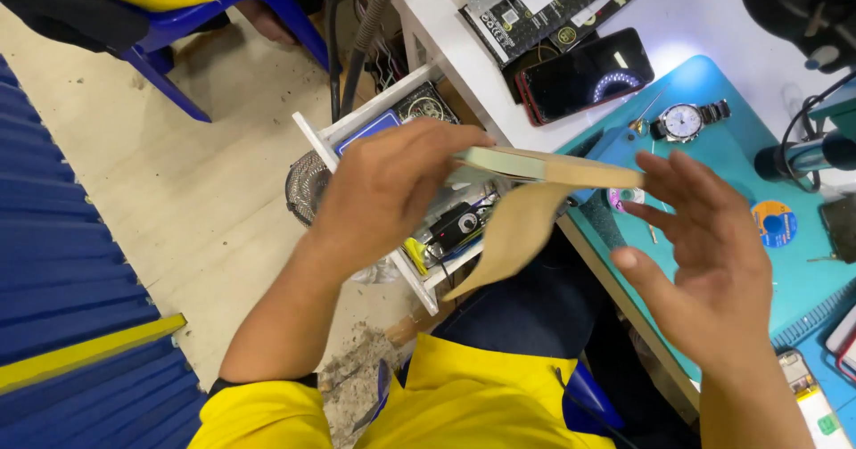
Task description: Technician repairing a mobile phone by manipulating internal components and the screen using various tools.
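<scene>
Tape roll (pixel 535 165), flat and tan with a pale edge, sits above the open drawer (pixel 357 132), pinched in the left hand (pixel 388 186); its loose strip (pixel 513 235) hangs down. Right hand (pixel 713 253) spread wide, just beside it.

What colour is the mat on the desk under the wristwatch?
Teal: the mat under the wristwatch shows it best in the head view.

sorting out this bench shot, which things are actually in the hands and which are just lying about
In hand:
- flat tan rectangular packet with a loose hanging flap, pinched by the left hand
- right hand, open, fingers at the packet's far end

Lying about:
- silver wristwatch with metal band
- black smartphone
- teal work mat
- open white drawer
</scene>
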